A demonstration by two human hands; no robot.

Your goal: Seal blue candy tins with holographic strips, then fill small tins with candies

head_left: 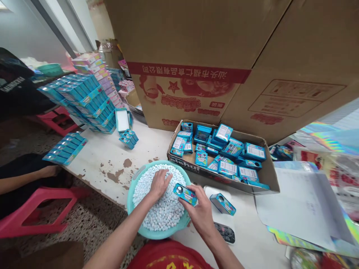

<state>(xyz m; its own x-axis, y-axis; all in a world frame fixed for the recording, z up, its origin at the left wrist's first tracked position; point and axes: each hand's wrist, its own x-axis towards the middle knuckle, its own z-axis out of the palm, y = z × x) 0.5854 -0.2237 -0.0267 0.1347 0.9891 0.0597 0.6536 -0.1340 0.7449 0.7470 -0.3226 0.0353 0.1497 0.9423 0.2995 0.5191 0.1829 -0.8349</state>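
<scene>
My left hand (160, 185) rests on small white candies (159, 216) that fill a mint-green basin (131, 203). Its thumb stands apart from the curved fingers, and the fingertips are partly hidden among the candies. Over the basin's right side, my right hand (200, 209) grips a small blue candy box (185, 194) between thumb and fingers. A round hole shows at the box's left end. Just right of this hand, another blue box (223, 204) lies on what looks like a white scale (230, 220) with a dark panel.
Behind the basin is a shallow carton (273, 185) of loose blue boxes, backed by a large cardboard box (190, 37). Stacked blue packs (86, 101) stand at the left. A red stool (39, 209) and another person's arm (25, 179) are beside the table. Papers (297, 209) lie right.
</scene>
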